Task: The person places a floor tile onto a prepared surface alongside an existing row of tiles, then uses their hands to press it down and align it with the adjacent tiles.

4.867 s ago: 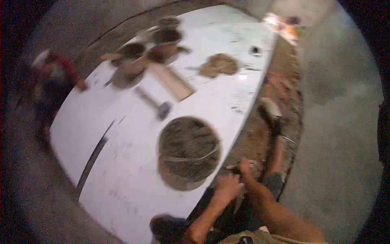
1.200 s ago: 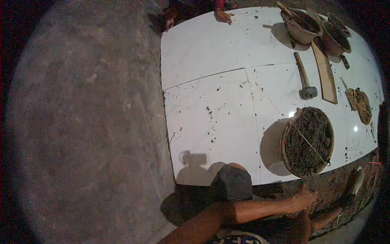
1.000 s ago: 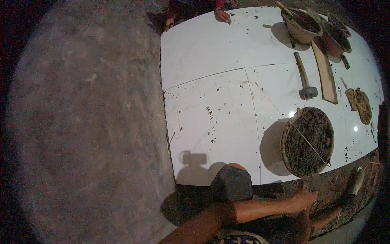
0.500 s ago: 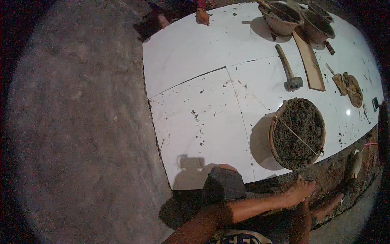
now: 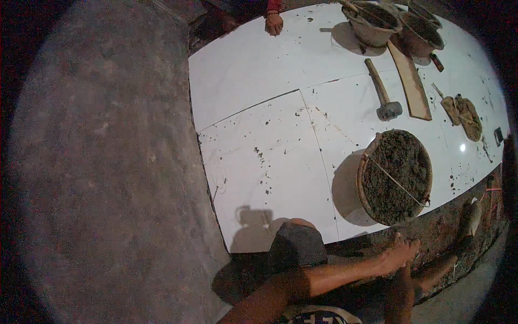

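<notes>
Below the near edge of the white slabs, my left hand (image 5: 398, 256) is bent over the end of my right forearm, its fingers drawn in. My right hand (image 5: 406, 265) meets it there and is mostly hidden, so its fingers do not show. Whether anything small lies between the hands cannot be made out. Just beyond them stands a bucket (image 5: 396, 178) full of dark, crumbly mortar, its thin handle lying across the top. Neither hand touches the bucket. Farther off, a rubber mallet (image 5: 389, 110) with a wooden handle rests beside a wooden board (image 5: 414, 89).
More buckets (image 5: 372, 35) stand at the far right. A trowel with a brown cloth or glove (image 5: 467, 117) lies at right. Another person's hand (image 5: 274, 24) rests on the far white slab (image 5: 243, 75). Grey concrete floor (image 5: 113, 162) stretches left; dark crumbs dot the slabs.
The other person's hand has shifted slightly right and turned so its fingers point toward me. My own hands look almost the same; the bucket and tools have not moved.
</notes>
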Available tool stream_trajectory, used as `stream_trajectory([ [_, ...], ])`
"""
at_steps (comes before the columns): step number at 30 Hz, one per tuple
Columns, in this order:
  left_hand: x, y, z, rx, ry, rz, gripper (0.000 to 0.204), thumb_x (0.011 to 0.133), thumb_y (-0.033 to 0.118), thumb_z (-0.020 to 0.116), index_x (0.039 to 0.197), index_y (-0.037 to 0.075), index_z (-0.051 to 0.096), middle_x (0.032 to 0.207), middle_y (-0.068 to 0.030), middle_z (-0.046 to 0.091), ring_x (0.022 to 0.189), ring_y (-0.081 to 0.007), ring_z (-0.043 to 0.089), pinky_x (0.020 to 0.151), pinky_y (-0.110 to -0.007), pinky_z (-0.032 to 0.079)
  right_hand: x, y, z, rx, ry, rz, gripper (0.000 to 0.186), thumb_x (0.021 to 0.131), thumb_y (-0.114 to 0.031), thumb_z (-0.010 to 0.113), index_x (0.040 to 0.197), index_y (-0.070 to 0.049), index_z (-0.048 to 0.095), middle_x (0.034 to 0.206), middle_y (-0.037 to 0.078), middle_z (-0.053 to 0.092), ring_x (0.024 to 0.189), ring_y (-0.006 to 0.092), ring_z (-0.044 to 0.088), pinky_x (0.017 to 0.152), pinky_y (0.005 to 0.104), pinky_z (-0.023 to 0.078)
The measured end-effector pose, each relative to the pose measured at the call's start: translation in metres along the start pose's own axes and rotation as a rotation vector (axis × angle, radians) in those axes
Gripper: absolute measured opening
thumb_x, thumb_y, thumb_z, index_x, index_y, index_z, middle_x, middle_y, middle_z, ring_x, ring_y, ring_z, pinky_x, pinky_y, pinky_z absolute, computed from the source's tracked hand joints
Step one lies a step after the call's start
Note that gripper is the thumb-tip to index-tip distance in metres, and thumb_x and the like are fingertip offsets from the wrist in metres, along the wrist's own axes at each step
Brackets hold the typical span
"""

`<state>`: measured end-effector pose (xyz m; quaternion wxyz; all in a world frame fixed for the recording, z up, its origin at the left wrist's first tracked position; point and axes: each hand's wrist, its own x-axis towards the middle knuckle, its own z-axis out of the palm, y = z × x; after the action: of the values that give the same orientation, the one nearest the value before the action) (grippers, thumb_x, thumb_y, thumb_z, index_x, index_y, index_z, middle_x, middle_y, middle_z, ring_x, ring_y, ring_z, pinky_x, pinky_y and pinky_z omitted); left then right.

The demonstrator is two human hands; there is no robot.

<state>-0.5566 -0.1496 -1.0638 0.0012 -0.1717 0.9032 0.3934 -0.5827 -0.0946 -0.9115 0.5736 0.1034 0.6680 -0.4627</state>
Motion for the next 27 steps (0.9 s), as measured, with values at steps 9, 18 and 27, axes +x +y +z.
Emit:
stream_trajectory([
  [9, -0.002, 0.0, 0.039, 0.132, 0.228, 0.009, 0.076, 0.102, 0.032, 0.056, 0.162, -0.002, 0.026, 0.132, -0.0302, 0.064, 0.116, -0.0504, 0.066, 0.111, -0.071, 0.042, 0.005, 0.003, -0.002, -0.015, 0.015, -0.011, 0.053, 0.114, -0.027, 0.04, 0.159, -0.001, 0.032, 0.161, 0.013, 0.04, 0.143, 0.0272, 0.043, 0.122, 0.0393, 0.03],
  [18, -0.012, -0.012, 0.04, 0.273, 0.224, 0.127, 0.076, 0.105, 0.034, 0.055, 0.165, 0.001, 0.023, 0.155, -0.0315, 0.046, 0.134, -0.0459, 0.056, 0.117, -0.069, 0.034, 0.015, 0.009, -0.009, -0.041, 0.036, -0.017, 0.051, 0.114, -0.03, 0.041, 0.156, 0.0, 0.036, 0.157, 0.014, 0.044, 0.139, 0.0278, 0.046, 0.119, 0.0399, 0.033],
  [27, -0.026, 0.002, -0.069, -0.077, -0.301, 0.09, 0.065, 0.103, 0.028, 0.057, 0.156, 0.001, 0.033, 0.15, -0.0265, 0.045, 0.131, -0.0457, 0.055, 0.117, -0.067, 0.032, 0.035, 0.029, -0.05, -0.128, 0.118, -0.013, 0.05, 0.114, -0.033, 0.042, 0.152, 0.0, 0.04, 0.152, 0.014, 0.047, 0.134, 0.0283, 0.049, 0.116, 0.0405, 0.036],
])
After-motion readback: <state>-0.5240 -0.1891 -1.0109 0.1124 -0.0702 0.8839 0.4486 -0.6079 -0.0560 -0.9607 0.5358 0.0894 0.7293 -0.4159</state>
